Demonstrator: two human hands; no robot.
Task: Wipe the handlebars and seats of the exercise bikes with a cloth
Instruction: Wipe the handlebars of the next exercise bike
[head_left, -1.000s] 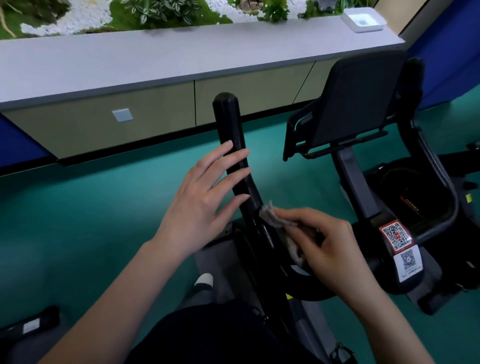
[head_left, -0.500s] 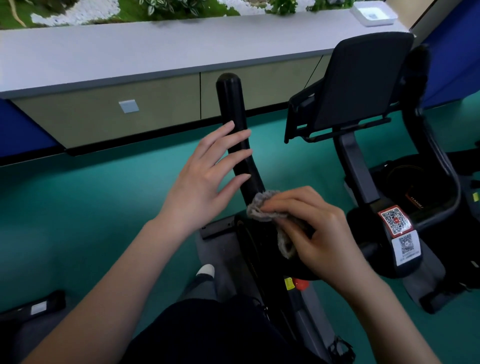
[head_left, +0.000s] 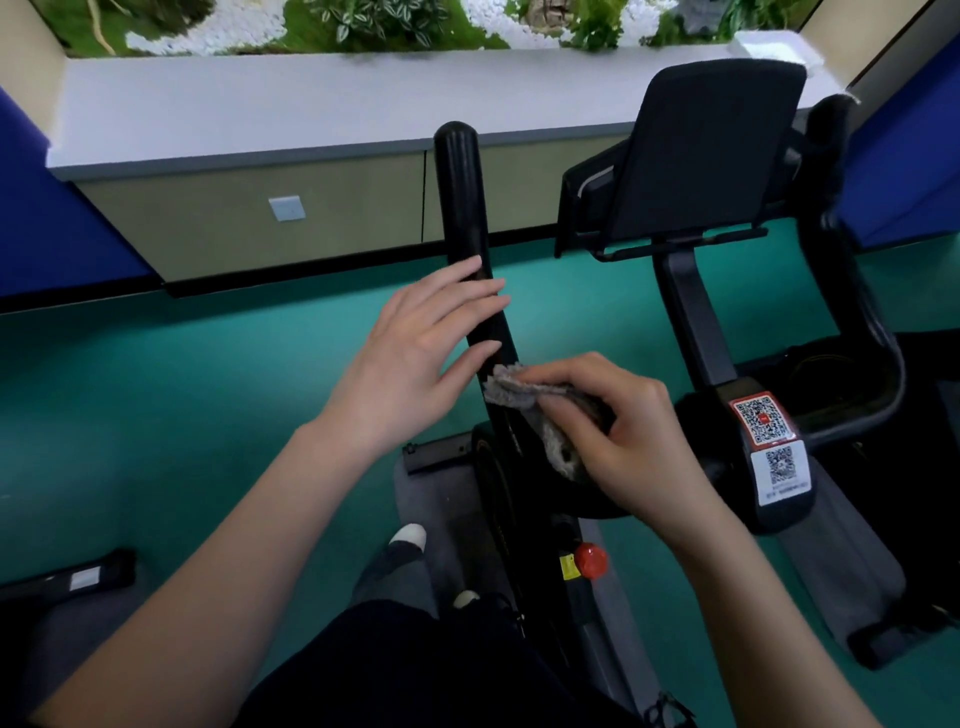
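A black handlebar of the exercise bike rises straight ahead of me, its rounded tip near the counter. My right hand grips a crumpled grey cloth and presses it against the lower part of the bar. My left hand hovers just left of the bar with its fingers straight and together, their tips over the bar; I cannot tell whether they touch it. The bar's base is hidden behind my right hand.
A second bike stands to the right, with a black seat back and a post bearing QR stickers. A long grey counter with cabinets runs across the back. The floor is teal. A red knob sits low on my bike.
My right hand has slid the cloth up the handlebar, closer to my left hand. The view has tilted down a little.
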